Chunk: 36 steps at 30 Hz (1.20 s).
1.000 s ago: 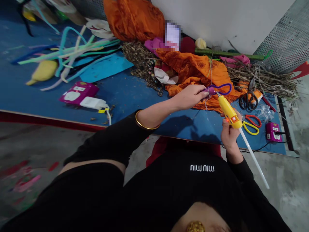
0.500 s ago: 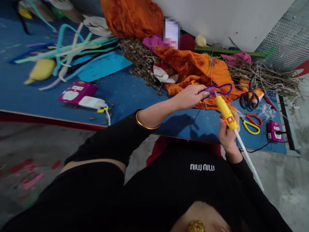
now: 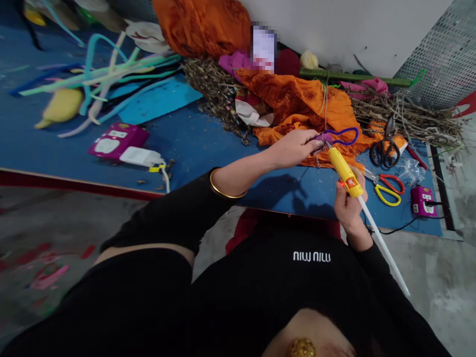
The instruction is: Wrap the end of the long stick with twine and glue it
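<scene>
My left hand (image 3: 297, 148) is closed around a small purple piece (image 3: 326, 137), which it holds above the front of the orange cloth (image 3: 297, 101). From that piece a dark purple fuzzy loop (image 3: 353, 130) sticks out to the right; its kind I cannot make out fully. In my right hand (image 3: 349, 201) is a yellow hot glue gun (image 3: 342, 168) with a red light on. Its nozzle points up and left, at or very near the purple piece. A long white glue stick (image 3: 385, 245) trails from its back end.
Scissors with red and yellow handles (image 3: 388, 191) and black-handled scissors (image 3: 386, 148) lie at the right, near a purple power strip (image 3: 424, 202). Another purple power strip (image 3: 117, 141) sits left. Behind are fuzzy stems (image 3: 100, 82), a yellow plush shape (image 3: 61, 106) and dried twigs (image 3: 412, 116).
The glue gun in my right hand has shifted slightly left, its nozzle now nearer the middle of the purple piece. My left hand stays nearly still.
</scene>
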{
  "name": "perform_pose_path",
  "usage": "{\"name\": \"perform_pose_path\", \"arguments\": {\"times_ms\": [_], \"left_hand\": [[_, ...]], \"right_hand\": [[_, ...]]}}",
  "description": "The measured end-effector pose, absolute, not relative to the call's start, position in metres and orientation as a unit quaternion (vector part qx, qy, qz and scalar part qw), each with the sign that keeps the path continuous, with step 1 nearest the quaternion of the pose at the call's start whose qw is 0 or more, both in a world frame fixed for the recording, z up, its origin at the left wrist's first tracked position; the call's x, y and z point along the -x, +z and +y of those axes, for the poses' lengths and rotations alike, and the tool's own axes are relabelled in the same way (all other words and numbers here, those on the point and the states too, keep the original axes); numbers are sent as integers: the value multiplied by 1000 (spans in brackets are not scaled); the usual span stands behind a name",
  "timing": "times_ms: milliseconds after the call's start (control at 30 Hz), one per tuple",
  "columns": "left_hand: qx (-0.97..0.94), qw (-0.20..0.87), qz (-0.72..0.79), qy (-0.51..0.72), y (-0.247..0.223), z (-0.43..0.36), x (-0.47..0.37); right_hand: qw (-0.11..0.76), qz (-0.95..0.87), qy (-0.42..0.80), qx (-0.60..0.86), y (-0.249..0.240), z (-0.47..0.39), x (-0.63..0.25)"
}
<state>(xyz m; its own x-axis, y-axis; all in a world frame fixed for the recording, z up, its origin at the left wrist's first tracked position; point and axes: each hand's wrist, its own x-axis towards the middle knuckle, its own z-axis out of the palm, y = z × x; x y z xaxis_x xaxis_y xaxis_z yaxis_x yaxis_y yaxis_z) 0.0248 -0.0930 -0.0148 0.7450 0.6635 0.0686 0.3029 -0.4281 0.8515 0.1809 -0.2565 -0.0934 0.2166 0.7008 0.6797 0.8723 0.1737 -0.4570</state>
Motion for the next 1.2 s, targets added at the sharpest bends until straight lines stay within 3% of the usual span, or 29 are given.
{"name": "perform_pose_path", "arguments": {"times_ms": [1200], "left_hand": [[-834,418,305,193,-19,-92,-28]], "right_hand": [[452,-616,-138,630,-93,-255,-181]]}}
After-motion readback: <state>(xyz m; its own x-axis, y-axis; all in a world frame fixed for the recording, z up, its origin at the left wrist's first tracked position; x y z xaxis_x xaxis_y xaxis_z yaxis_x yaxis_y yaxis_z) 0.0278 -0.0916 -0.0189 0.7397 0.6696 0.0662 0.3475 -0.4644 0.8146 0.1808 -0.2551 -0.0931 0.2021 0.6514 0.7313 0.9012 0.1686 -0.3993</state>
